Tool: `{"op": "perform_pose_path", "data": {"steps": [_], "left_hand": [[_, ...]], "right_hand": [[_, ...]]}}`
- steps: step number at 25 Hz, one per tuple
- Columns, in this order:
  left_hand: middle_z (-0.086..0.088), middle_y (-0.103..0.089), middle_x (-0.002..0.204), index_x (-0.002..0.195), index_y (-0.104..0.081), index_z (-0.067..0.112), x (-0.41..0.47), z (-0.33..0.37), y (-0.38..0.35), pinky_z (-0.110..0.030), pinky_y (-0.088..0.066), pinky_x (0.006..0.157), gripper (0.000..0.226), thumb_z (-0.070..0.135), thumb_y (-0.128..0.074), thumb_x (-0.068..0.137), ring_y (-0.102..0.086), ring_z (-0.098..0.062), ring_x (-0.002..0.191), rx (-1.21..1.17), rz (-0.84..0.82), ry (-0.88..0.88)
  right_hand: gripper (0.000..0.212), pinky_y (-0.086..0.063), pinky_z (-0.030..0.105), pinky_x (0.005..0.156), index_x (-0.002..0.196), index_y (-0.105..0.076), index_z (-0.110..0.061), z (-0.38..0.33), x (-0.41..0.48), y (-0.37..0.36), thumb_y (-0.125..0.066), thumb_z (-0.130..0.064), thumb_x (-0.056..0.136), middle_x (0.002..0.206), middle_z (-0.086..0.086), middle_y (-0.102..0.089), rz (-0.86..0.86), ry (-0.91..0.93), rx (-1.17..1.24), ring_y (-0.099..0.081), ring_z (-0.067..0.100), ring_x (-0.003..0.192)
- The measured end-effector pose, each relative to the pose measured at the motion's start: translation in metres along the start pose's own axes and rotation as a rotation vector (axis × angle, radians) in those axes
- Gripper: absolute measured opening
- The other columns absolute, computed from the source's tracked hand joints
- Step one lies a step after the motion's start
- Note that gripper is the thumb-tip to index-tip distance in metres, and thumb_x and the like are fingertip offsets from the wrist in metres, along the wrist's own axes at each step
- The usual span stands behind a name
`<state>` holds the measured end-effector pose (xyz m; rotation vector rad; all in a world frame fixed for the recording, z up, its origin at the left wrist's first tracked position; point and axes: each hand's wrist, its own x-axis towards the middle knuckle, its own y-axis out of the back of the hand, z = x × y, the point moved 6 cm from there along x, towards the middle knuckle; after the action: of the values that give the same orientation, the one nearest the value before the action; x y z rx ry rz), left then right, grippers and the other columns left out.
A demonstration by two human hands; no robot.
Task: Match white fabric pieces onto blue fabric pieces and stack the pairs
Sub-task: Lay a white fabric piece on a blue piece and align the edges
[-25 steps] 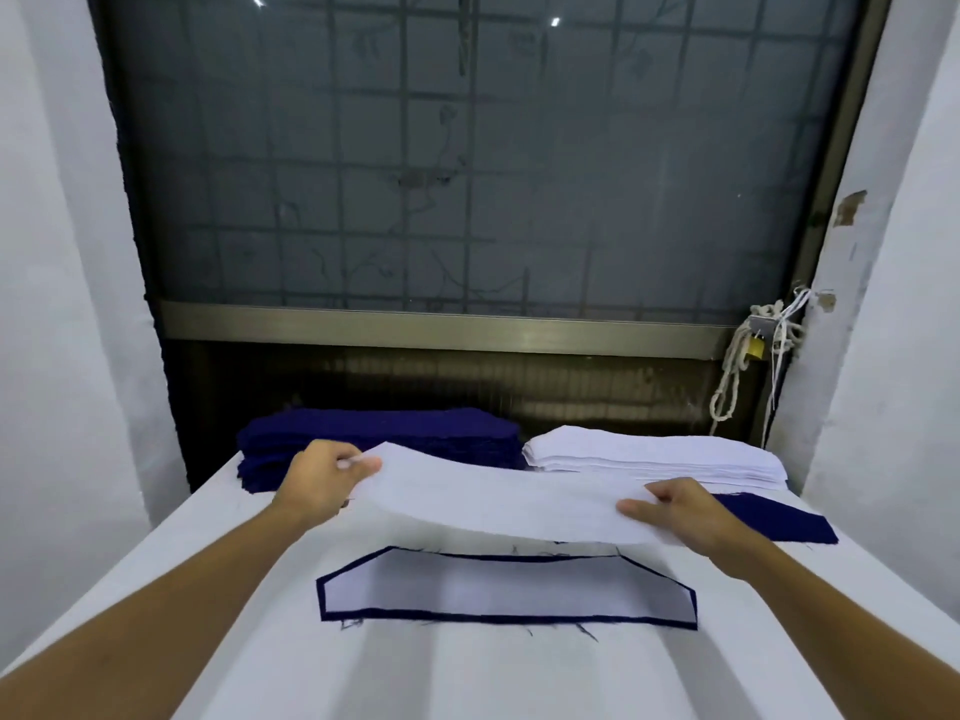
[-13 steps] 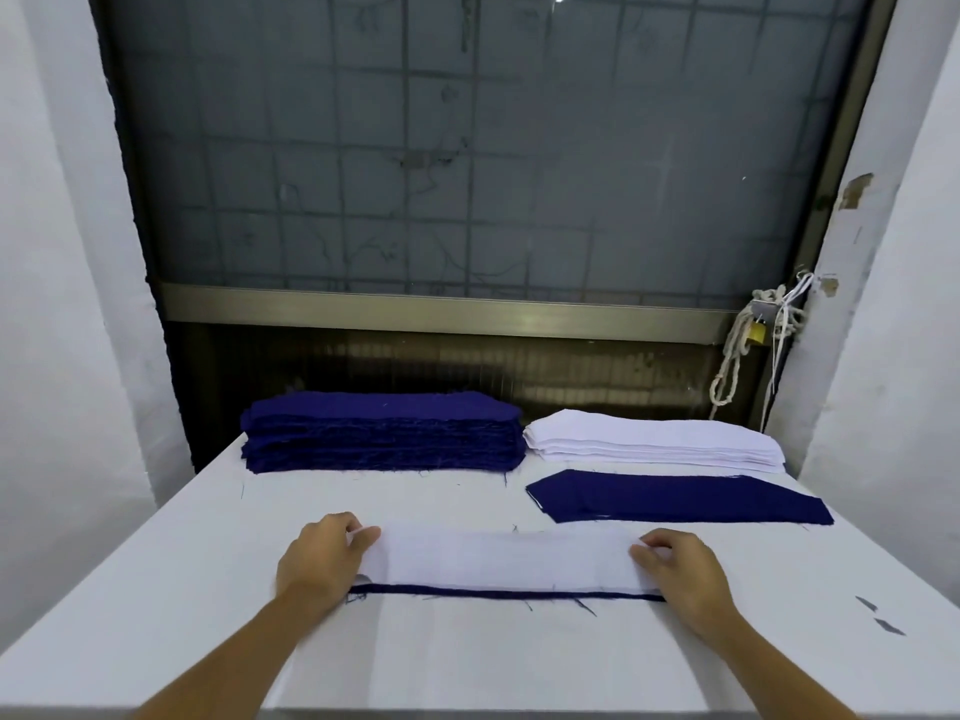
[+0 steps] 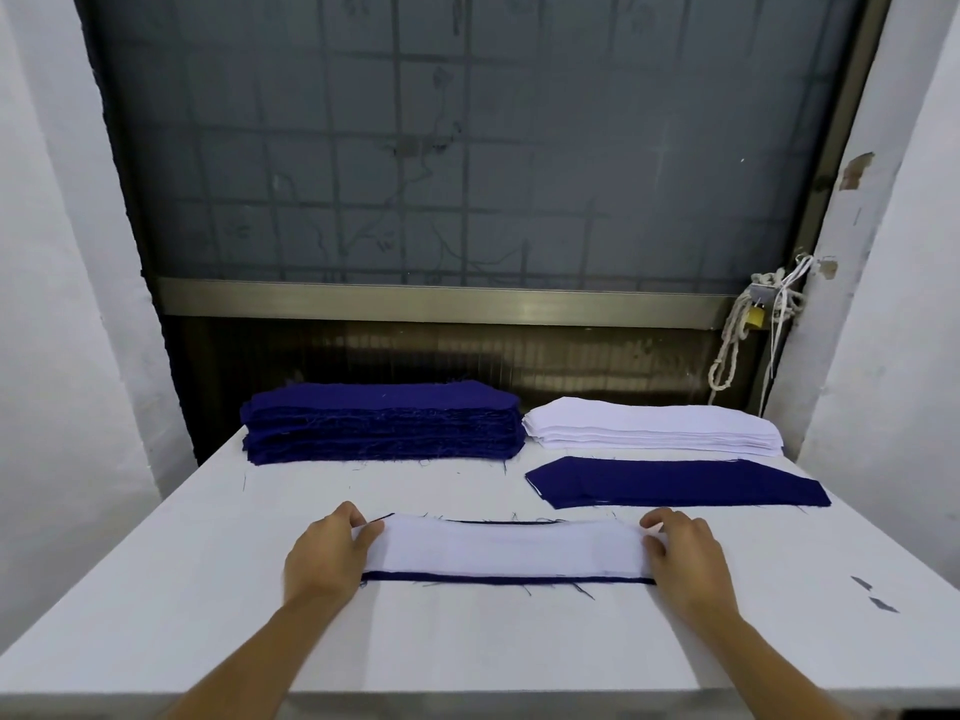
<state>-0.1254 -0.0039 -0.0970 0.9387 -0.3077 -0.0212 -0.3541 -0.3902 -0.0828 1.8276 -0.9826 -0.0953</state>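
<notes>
Near worktop (image 3: 156, 589) front edge, centre: top piece (image 3: 506, 550) lying on under piece (image 3: 506, 580), whose edges show before and behind it. My left hand (image 3: 324, 558) at pair's left end, my right hand (image 3: 683, 556) at right end. Along back edge: thick stack (image 3: 382, 423) left, thin stack (image 3: 652, 431) just right of it. Single piece (image 3: 675, 483) before thin stack. Two scraps (image 3: 875, 595) near right edge.
</notes>
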Motion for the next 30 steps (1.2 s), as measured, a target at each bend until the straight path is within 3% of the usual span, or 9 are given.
{"op": "perform_pose_path", "data": {"steps": [4, 12, 18, 25, 30], "left_hand": [[0.009, -0.061, 0.062, 0.08, -0.048, 0.029, 0.0, -0.001, 0.001, -0.028, -0.037, 0.052, 0.032, 0.055, -0.049, 0.099, -0.055, -0.008, 0.063, 0.017, 0.011, 0.024], [0.01, -0.062, 0.062, 0.081, -0.05, 0.028, 0.001, -0.003, 0.001, -0.029, -0.038, 0.053, 0.032, 0.056, -0.054, 0.097, -0.056, -0.009, 0.063, -0.015, 0.002, 0.064], [0.01, -0.062, 0.063, 0.08, -0.049, 0.03, 0.001, -0.005, 0.0, -0.028, -0.04, 0.052, 0.028, 0.05, -0.059, 0.095, -0.058, -0.009, 0.062, -0.064, 0.015, 0.067], [0.007, -0.061, 0.088, 0.087, -0.051, 0.028, 0.004, -0.008, -0.001, -0.033, -0.047, 0.062, 0.017, 0.036, -0.062, 0.097, -0.059, -0.011, 0.076, -0.134, 0.036, 0.025], [0.002, -0.055, 0.094, 0.087, -0.057, 0.02, 0.003, -0.004, 0.004, -0.036, -0.053, 0.068, 0.012, 0.022, -0.062, 0.098, -0.057, -0.011, 0.081, -0.171, 0.069, 0.003]], "right_hand": [[0.025, -0.046, 0.035, 0.082, 0.112, -0.064, -0.021, -0.004, -0.001, 0.001, -0.05, -0.009, 0.095, 0.105, 0.0, -0.067, -0.015, 0.026, -0.079, -0.054, 0.02, 0.102], [0.027, -0.044, 0.036, 0.078, 0.101, -0.065, -0.02, -0.009, -0.004, 0.006, -0.051, -0.002, 0.087, 0.084, -0.008, -0.056, -0.014, 0.044, -0.054, -0.052, 0.019, 0.094], [0.021, -0.043, 0.033, 0.08, 0.095, -0.07, -0.022, -0.009, -0.003, 0.002, -0.054, -0.01, 0.091, 0.095, -0.004, -0.058, -0.007, 0.084, -0.164, -0.05, 0.02, 0.097], [0.023, -0.04, 0.029, 0.078, 0.095, -0.069, -0.025, -0.011, -0.004, -0.001, -0.054, -0.008, 0.092, 0.096, -0.009, -0.059, 0.015, 0.146, -0.228, -0.05, 0.017, 0.099], [0.026, -0.042, 0.027, 0.076, 0.095, -0.069, -0.023, -0.02, -0.004, -0.006, -0.053, -0.003, 0.091, 0.098, -0.01, -0.061, -0.011, 0.224, -0.274, -0.054, 0.016, 0.093]]}}
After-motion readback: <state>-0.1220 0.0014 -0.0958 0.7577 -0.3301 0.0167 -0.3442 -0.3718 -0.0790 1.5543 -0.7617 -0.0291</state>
